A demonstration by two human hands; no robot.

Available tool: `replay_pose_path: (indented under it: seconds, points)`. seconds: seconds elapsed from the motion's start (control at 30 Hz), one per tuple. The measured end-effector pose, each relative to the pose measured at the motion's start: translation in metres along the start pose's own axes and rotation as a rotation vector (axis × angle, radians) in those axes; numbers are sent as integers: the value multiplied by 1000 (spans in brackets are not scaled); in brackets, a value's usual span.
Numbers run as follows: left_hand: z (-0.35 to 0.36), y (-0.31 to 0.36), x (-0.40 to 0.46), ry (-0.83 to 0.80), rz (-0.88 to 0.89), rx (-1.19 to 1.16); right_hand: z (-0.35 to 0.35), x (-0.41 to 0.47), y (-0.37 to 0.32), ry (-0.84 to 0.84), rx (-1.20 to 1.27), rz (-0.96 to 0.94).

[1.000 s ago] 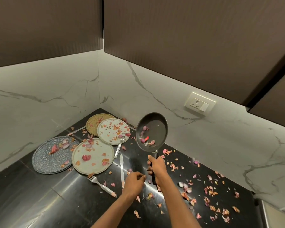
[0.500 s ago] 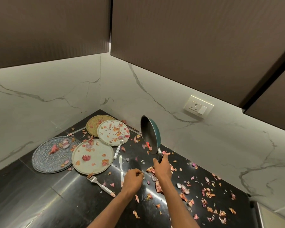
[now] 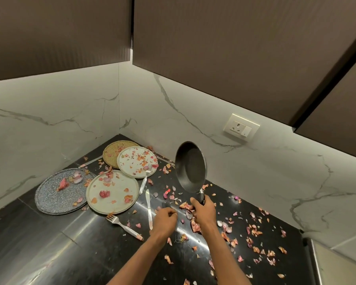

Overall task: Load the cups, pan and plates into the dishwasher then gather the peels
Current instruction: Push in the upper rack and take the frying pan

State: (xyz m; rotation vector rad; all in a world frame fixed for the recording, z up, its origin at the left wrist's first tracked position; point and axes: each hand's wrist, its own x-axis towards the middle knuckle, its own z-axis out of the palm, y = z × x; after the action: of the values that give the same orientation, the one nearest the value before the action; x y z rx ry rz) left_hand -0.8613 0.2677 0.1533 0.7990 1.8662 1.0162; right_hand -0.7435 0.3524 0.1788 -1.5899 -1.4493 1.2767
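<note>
The dark round non-stick frying pan (image 3: 190, 168) is held tilted up above the glossy black stone bench (image 3: 49, 243), its bowl bare. The right hand (image 3: 203, 210) grips its black handle; the left hand (image 3: 164, 220) hovers beside it, fingers curled, holding nothing that I can see. Rigid metal, probably moderately heavy, it is best carried by the handle. To the left lie four flat round plates: a cream one (image 3: 112, 192), a speckled grey one (image 3: 59, 191), a white one (image 3: 137, 161) and a woven-looking tan one (image 3: 113, 152), likely smooth and breakable. Papery pink onion peels (image 3: 255, 229) litter everything.
</note>
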Motion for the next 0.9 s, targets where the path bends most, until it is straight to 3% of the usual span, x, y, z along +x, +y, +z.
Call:
replay_pose_path:
  seconds: [0.1, 0.3, 0.5, 0.63, 0.9]
  points:
    - [15, -1, -8, -20, 3, -20, -10, -9, 17, -78, 244, 166]
    - [54, -5, -32, -139, -43, -143, -47, -42, 46, -110, 449, 389]
    - [111, 5, -73, -363, -47, -107, -106, -82, 92, 26, 519, 424]
    - [160, 15, -125, -529, -170, -257, -151, -118, 117, 94, 535, 447]
    - [231, 6, -219, -720, -360, -248, -233, -204, 172, 196, 608, 464]
